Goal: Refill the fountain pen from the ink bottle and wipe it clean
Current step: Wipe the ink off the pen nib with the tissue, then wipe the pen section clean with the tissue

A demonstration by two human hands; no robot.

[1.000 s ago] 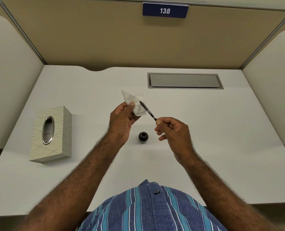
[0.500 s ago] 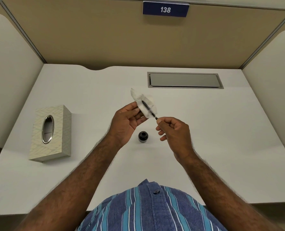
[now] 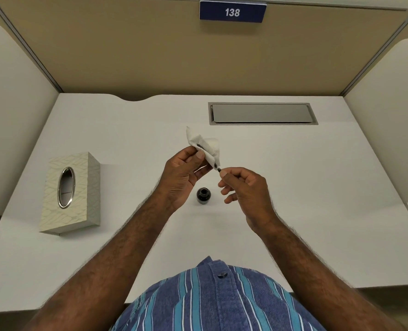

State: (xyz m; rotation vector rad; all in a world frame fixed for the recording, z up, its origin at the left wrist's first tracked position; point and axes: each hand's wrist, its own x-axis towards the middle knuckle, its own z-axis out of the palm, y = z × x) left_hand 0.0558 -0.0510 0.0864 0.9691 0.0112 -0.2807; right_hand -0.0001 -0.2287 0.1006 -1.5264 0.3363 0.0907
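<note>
- Nearest the camera, the ink bottle [image 3: 203, 194] stands uncapped on the white desk [image 3: 317, 187], in the gap below and between the two hands, touched by neither. No cap is visible anywhere on the desk.
- Just above it, the right hand [image 3: 244, 188] pinches the rear end of the fountain pen [image 3: 217, 166] between thumb and forefinger, the other fingers loosely curled and holding nothing.
- Compared with half a second ago, much less of the pen shows: only a short dark stub remains between the right fingertips and the tissue, where a longer run of barrel lay bare before.
- Beside it, the left hand [image 3: 186, 172] is closed around the white tissue [image 3: 206, 147], thumb pressing the folded paper against the pen, with a dark sliver of the front section peeking out near the top of the fold.
- That hand has gone from cradling the pen on an open tissue to wrapping it, and the two hands have come closer together.
- By my reading, filling is finished and the wipe is well under way, with the nib end now being cleaned inside the paper.
- Whether ink has marked the tissue is too small to tell.
- Farther left, the tissue box [image 3: 70, 192] sits well apart from the work.
</note>
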